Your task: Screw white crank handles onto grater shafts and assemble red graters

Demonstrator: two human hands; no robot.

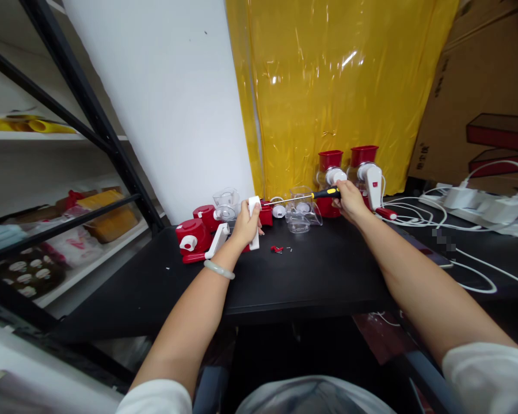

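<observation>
My left hand [245, 225] is closed around a white crank arm [254, 241], holding it upright above the black table. My right hand [349, 199] grips a screwdriver [327, 193] with a black and yellow handle. Its long metal shaft points left, and the tip reaches a red part [265, 214] beside the white arm; the exact contact is too small to tell. Under the shaft stand clear plastic housings [300, 225] and a round white piece [278, 210]. Small red pieces [277, 249] and tiny screws [289, 249] lie on the table just right of my left hand.
Red drum-shaped bodies [194, 236] with a white crank stand at the left. Two assembled red-and-white grinders [373, 181] stand back right. White cables [418, 210], a power strip [479, 207] and a flat dark device [427, 253] occupy the right. A black-framed shelf [86, 138] borders the left.
</observation>
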